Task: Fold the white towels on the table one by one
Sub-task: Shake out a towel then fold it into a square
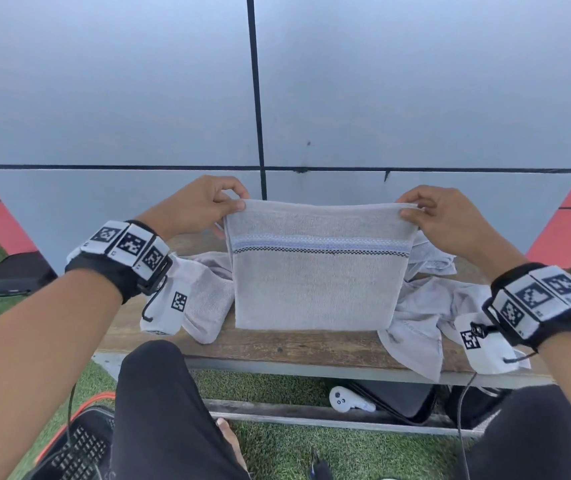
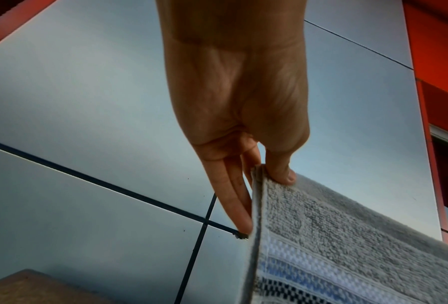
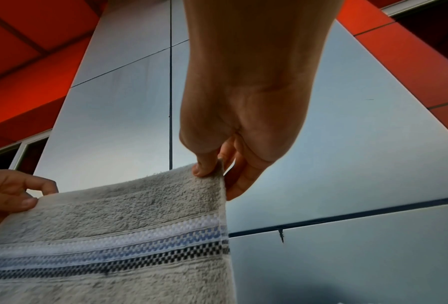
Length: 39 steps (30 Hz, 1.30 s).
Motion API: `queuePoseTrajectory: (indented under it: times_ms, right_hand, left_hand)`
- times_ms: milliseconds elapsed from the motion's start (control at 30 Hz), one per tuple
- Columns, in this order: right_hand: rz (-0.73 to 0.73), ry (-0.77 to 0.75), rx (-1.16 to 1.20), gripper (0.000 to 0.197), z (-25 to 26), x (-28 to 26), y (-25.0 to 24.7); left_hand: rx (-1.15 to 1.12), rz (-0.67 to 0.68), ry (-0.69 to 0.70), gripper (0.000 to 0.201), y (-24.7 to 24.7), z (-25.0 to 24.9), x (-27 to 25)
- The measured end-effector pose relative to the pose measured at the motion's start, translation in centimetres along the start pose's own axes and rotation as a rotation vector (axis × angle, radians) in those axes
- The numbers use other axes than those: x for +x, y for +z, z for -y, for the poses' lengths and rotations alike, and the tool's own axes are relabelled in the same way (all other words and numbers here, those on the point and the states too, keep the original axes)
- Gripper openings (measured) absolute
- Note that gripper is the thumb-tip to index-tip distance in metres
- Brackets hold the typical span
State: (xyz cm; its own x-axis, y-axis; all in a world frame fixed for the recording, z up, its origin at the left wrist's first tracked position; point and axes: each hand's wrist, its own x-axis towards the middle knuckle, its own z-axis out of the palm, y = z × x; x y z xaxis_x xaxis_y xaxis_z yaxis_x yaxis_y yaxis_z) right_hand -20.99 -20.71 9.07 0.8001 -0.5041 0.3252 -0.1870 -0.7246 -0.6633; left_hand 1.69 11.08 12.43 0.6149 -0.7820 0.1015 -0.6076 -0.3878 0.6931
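The person holds one white towel [image 1: 315,289] up in the air in front of the chest, above the wooden table [image 1: 277,348], so that it hangs flat and roughly square with its lower edge just over the tabletop. The left hand [image 1: 196,206] pinches the towel's upper left corner: in the left wrist view the thumb [image 2: 282,168] presses on the near face of the cloth while the other fingers lie straight down behind the hem. The right hand [image 1: 446,220] pinches the upper right corner in the same way, thumb on the front and fingers behind, as the right wrist view shows. The top edge sags slightly between the two hands. A woven band [image 1: 318,244] of pale blue with a dark checked line beneath it runs across the towel near the top. Behind and to both sides of the held towel, more white towels lie crumpled on the table: one heap to the left [image 1: 208,292] and one to the right [image 1: 426,306], part of which droops over the table's near edge. Both wrists carry black straps with printed marker tiles. Under the table, on green artificial turf, lie a white controller [image 1: 346,400] and a dark case [image 1: 398,400]. A grey panelled wall [image 1: 415,81] rises behind the table.
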Motion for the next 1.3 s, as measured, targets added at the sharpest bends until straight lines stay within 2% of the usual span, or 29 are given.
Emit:
queuePoseTrajectory:
  times_ms: [67,233,367,433,567,633,767,933,1067,1133,1300]
  right_hand:
    - [0.022,0.032,-0.002,0.007,-0.1,-0.2,-0.1]
    - [0.318,0.154,0.109,0.008,0.8,-1.1,-2.0]
    - [0.463,0.181,0.292,0.011,1.3,-1.3,-3.2]
    - [0.449,0.197,0.312,0.012,1.1,-0.7,-3.1]
    - [0.379,0.226,0.16,0.014,-0.4,1.0,-0.9]
    - [0.324,0.225,0.078,0.013,-1.7,2.0,1.2]
    - [0.273,0.195,-0.067,0.01,-5.4,3.6,6.0]
    - [0.211,0.228,-0.194,0.008,-9.7,3.5,11.3]
    - [0.232,0.22,-0.247,0.009,-12.2,3.6,13.5]
    - [0.244,0.186,-0.292,0.003,-13.1,3.8,13.9]
    - [0.252,0.182,-0.262,0.009,-14.6,4.6,14.7]
  left_hand:
    - [-0.015,0.025,-0.019,0.012,-0.1,0.2,0.2]
    - [0.031,0.193,-0.087,0.016,-0.8,-0.2,0.3]
    - [-0.097,0.333,-0.124,0.02,-1.7,-0.4,0.0]
    - [-0.13,0.353,-0.154,0.022,-1.7,-0.2,0.1]
    - [-0.073,0.321,-0.23,0.019,0.0,1.2,1.4]
    - [-0.037,0.267,-0.264,0.015,1.4,2.8,2.7]
    - [0.21,0.106,-0.216,0.016,5.7,7.6,6.1]
    - [0.299,-0.015,-0.234,0.008,10.7,12.1,7.6]
    - [0.304,-0.014,-0.253,0.01,12.7,14.4,8.5]
    - [0.287,-0.015,-0.251,0.011,13.0,15.3,9.0]
    - [0.218,0.013,-0.289,0.008,13.1,16.5,10.2]
